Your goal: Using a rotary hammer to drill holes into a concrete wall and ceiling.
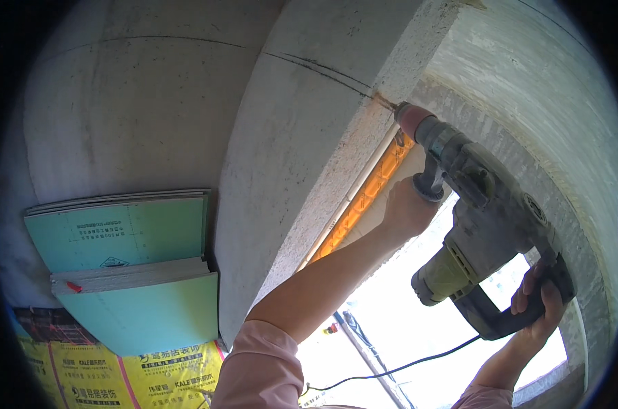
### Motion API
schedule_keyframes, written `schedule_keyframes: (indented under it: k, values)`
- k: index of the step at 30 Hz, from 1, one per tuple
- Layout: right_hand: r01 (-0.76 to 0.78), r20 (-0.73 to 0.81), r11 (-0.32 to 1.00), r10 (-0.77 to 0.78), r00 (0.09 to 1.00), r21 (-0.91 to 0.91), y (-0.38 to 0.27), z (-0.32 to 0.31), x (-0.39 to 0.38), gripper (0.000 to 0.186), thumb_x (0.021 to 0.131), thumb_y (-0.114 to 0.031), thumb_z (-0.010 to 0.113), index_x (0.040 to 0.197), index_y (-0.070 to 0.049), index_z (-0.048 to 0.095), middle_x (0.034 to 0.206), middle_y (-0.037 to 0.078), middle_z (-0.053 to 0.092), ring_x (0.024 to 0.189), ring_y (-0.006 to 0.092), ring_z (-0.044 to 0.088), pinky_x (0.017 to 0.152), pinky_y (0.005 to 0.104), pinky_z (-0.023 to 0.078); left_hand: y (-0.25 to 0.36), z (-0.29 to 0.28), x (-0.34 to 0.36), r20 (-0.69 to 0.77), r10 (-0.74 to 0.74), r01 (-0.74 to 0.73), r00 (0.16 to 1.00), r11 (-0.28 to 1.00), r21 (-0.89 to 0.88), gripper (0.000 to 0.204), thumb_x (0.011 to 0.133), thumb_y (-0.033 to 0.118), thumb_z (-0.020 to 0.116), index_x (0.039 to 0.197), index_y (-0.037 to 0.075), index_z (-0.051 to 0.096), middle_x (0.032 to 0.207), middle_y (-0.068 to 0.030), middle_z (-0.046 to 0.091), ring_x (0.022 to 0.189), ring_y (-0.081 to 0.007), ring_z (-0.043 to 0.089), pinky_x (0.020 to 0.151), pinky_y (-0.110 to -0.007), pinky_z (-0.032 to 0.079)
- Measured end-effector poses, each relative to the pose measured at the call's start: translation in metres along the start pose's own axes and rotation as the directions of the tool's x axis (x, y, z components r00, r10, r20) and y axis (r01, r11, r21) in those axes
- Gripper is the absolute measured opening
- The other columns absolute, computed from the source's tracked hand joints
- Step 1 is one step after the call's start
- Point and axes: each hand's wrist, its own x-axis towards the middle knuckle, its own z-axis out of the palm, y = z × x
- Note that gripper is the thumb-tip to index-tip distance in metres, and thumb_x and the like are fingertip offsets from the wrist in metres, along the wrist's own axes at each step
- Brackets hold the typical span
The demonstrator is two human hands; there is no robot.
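Note:
A dusty grey rotary hammer drill (483,198) with a reddish chuck collar is raised toward the upper right. Its bit (385,103) meets the edge of a concrete wall (309,123), close to where dark drawn lines end. My left hand (411,208) is closed on the drill's side handle just behind the chuck. Around the rear grip my right hand (542,300) is wrapped, with fingers curled over the black handle. Whether a finger presses the trigger cannot be made out. The bit's tip is hidden at the concrete.
A black power cord (397,369) hangs from the drill's handle and runs left. Behind my left arm lies an orange strip (367,198) along the bright window opening. Green boards (145,313) lean in stacks at lower left, above yellow printed floor sheeting (94,375).

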Motion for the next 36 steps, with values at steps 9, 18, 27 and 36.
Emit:
schedule_keyframes:
  k: [9,18,27,36]
  values:
    - [-0.035,-0.046,0.999,0.035,0.998,-0.005,-0.0024,-0.0001,-0.0013,0.029,0.091,-0.017,0.055,0.11,0.005,0.055,0.076,0.012,0.058,0.046,0.0147,0.052,0.041,0.0286,0.045,0.002,-0.0002,-0.0026,0.012,-0.032,0.032,0.999,0.999,0.033,0.035,0.088,0.032,0.069,0.098,-0.001,0.073,0.096,-0.0273,0.072,0.098,-0.0446,0.069,0.085,-0.05,0.054]
    - [-0.025,-0.024,1.0,0.025,0.999,0.013,-0.0007,0.0009,-0.0029,0.028,0.091,-0.017,0.057,0.11,0.005,0.056,0.076,0.012,0.058,0.047,0.0152,0.054,0.041,0.0287,0.046,0.0052,-0.0035,-0.0032,0.006,-0.036,0.035,0.999,0.999,0.042,0.034,0.088,0.032,0.068,0.097,0.0,0.072,0.096,-0.0265,0.072,0.097,-0.0447,0.069,0.084,-0.051,0.054]
    - [-0.048,-0.026,0.999,0.048,0.998,0.014,0.0005,-0.0024,-0.004,0.031,0.092,-0.02,0.059,0.112,0.004,0.056,0.079,0.012,0.06,0.047,0.0151,0.054,0.041,0.0292,0.046,0.0098,-0.0088,-0.0062,0.004,-0.042,0.041,0.999,0.998,0.052,0.03,0.088,0.03,0.068,0.097,0.002,0.073,0.094,-0.0252,0.073,0.094,-0.0437,0.07,0.084,-0.05,0.054]
    - [-0.03,0.005,0.999,0.031,1.0,-0.026,0.0012,-0.0016,-0.003,0.029,0.092,-0.018,0.058,0.111,0.003,0.056,0.077,0.01,0.058,0.047,0.0146,0.054,0.041,0.0294,0.046,0.0054,-0.005,-0.0001,-0.005,-0.052,0.052,0.999,0.998,0.04,0.034,0.088,0.033,0.068,0.097,0.001,0.073,0.095,-0.026,0.073,0.096,-0.0442,0.07,0.085,-0.051,0.054]
